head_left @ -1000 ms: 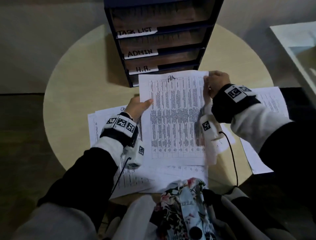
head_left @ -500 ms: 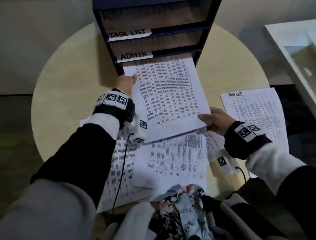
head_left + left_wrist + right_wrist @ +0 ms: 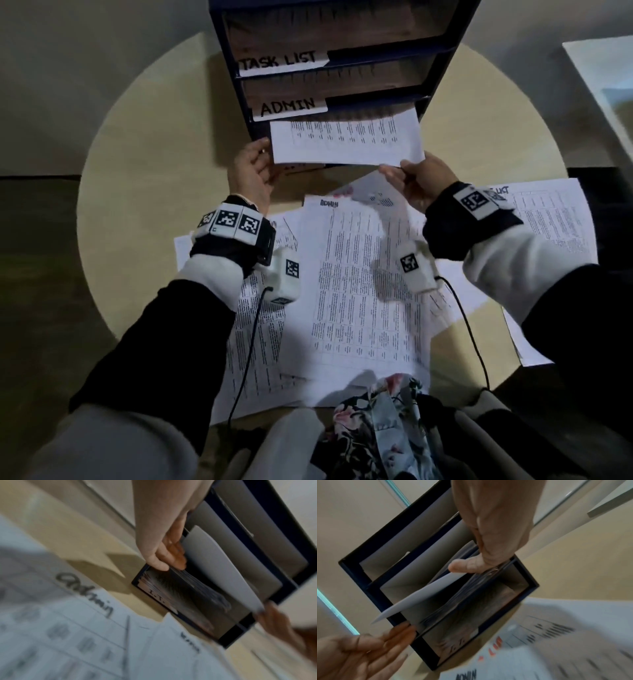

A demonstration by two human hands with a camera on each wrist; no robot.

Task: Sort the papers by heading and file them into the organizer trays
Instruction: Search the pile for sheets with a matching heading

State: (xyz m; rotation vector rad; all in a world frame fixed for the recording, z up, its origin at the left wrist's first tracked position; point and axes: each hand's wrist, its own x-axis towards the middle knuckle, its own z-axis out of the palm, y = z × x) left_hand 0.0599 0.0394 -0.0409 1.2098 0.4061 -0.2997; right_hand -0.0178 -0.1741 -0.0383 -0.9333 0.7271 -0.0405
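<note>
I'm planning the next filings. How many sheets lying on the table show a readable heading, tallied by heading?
Admin: 2 (handwritten Admin sheet, printed ADMIN sheet)
Task list: 1 (Task list sheet, heading partly hidden by the wrist)
Total: 3. The other sheets' headings are covered or unreadable.

**Three views around the organizer**

Head: looking steeply down over the worktop (image 3: 137, 205) toward its far edge. Wrists: low, tilted, close to the organizer (image 3: 283, 582) front. Shared by all: organizer (image 3: 442, 51), half-inserted sheet (image 3: 346, 144).
</note>
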